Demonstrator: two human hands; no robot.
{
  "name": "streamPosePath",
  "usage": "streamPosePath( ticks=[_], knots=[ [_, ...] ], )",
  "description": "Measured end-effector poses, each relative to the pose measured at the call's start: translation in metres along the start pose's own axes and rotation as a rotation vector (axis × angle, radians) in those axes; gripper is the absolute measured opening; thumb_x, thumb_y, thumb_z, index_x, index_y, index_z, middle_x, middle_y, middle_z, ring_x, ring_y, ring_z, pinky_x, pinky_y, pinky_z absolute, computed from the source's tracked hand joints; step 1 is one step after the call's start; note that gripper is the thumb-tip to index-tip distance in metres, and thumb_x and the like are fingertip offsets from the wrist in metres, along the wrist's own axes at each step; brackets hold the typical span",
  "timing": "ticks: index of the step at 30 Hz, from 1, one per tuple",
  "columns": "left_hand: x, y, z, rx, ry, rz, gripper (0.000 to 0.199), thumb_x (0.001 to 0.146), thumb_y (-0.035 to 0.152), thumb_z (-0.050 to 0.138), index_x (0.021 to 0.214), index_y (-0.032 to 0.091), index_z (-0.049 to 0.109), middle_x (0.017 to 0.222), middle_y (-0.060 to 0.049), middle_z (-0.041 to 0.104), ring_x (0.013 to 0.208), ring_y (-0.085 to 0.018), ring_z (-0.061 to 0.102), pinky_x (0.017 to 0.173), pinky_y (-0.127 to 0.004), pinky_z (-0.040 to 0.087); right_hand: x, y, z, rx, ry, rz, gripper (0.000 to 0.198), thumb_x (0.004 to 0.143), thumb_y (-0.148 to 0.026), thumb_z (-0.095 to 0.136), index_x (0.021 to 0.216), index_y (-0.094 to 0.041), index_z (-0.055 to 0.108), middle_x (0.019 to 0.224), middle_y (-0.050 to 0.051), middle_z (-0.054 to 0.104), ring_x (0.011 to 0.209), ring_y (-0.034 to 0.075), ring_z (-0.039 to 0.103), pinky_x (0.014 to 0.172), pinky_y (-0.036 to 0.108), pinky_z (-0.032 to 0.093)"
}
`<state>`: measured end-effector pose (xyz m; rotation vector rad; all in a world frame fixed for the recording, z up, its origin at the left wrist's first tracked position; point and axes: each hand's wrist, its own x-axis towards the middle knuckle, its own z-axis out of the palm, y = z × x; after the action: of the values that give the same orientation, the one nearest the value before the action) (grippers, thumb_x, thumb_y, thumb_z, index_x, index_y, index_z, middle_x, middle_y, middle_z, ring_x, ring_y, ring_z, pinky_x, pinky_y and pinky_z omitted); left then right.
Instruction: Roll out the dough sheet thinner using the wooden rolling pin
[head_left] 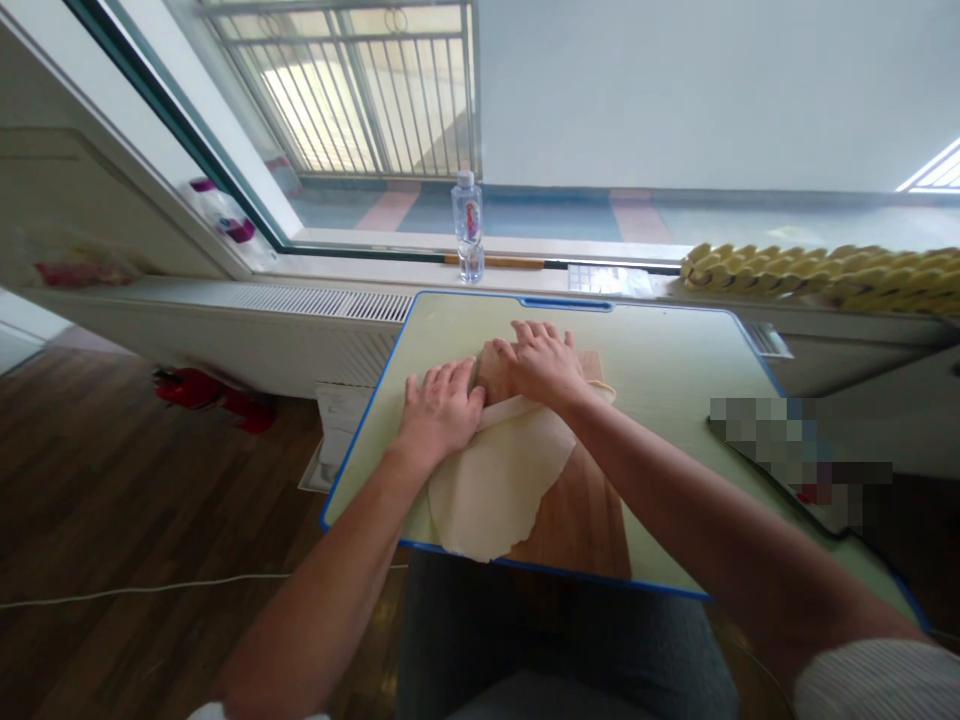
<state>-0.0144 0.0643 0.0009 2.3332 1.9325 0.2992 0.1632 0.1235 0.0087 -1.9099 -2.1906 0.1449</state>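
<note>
A thin, flat sheet of pale dough (499, 480) lies over a wooden board (592, 510), with its lower left part spread past the board onto the pale green tabletop (652, 350). Along its far edge the dough forms a thick rolled band; whether a pin is inside is hidden. At the band's left end rests my left hand (442, 405), palm down with fingers stretched out. Farther right, my right hand (544, 360) lies palm down over the band and the board, its fingers spread. Neither hand is wrapped around anything.
A clear plastic bottle (468, 225) stands on the windowsill behind the table. Yellow egg-carton-like trays (817, 275) lie on the sill at right. A pixelated item (787, 450) is at the table's right edge. Red fire extinguishers (214, 395) lie on the floor at left.
</note>
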Motion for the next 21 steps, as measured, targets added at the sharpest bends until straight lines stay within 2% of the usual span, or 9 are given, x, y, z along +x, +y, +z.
streamPosePath(
  ticks=[7,14,21],
  knots=[
    [-0.035,0.021,0.000,0.032,0.084,0.022,0.057,0.109,0.045,0.036,0.160,0.022,0.048,0.162,-0.013,0.054,0.147,-0.033,0.051,0.125,-0.065,0.033,-0.039,0.007,-0.001,-0.028,0.025,0.027,0.068,0.110,-0.058,0.022,0.164,-0.022,0.042,0.169,0.010,0.043,0.152,0.035,0.036,0.121,0.059,0.030],
    [-0.077,0.041,0.003,0.028,0.118,0.092,0.054,0.110,0.047,0.038,0.159,0.030,0.050,0.165,-0.008,0.051,0.150,-0.034,0.049,0.123,-0.063,0.036,-0.086,0.014,0.002,-0.047,0.107,0.020,0.066,0.109,-0.052,0.029,0.165,-0.020,0.042,0.169,0.010,0.043,0.157,0.037,0.031,0.126,0.065,0.020],
    [-0.109,0.056,0.004,-0.019,0.112,0.136,0.050,0.108,0.043,0.046,0.153,0.021,0.055,0.160,-0.012,0.056,0.150,-0.035,0.048,0.125,-0.066,0.030,-0.123,0.022,0.001,-0.131,0.113,-0.013,0.063,0.110,-0.046,0.027,0.162,-0.016,0.047,0.170,0.012,0.042,0.159,0.039,0.027,0.126,0.067,0.019]
  ],
)
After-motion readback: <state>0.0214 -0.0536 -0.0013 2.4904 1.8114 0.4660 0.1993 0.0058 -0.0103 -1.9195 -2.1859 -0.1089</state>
